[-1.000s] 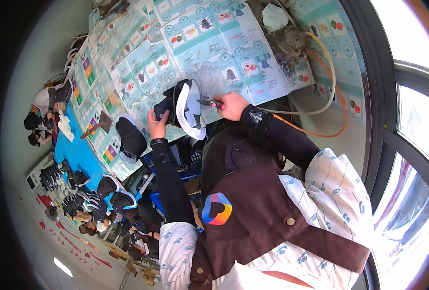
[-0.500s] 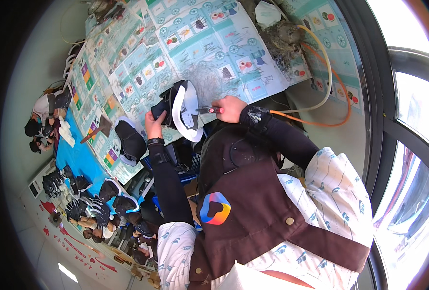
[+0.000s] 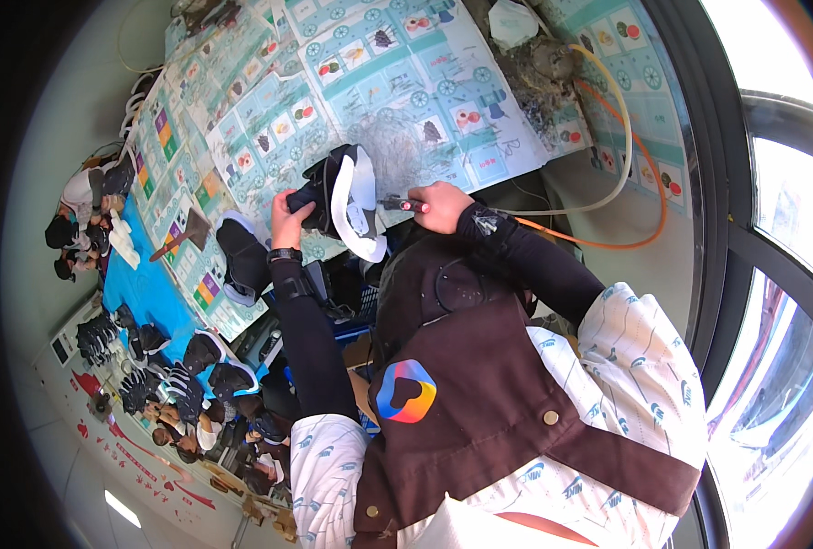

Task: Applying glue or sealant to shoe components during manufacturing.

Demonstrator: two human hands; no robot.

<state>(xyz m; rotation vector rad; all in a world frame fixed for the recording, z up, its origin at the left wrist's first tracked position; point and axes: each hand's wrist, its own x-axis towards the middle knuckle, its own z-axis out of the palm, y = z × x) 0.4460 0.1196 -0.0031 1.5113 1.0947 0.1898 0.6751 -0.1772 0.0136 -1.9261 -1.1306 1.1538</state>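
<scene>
My left hand is closed on the dark part of a black shoe, its white sole turned toward my right hand. The shoe is tilted on its side over the near edge of the table. My right hand grips a slim black-and-red hand tool, whose tip points at the sole with a small gap between them. A second black shoe with a pale sole lies on the table, left of my left hand.
A patterned sheet covers the table. At the left lies a wooden-handled tool with a wide flat head. An orange hose and a cream hose loop at the right. Several more shoes and people are at the far left.
My left hand and the shoe have shifted slightly left and up. The tool in my right hand has drawn a little right, away from the sole.
</scene>
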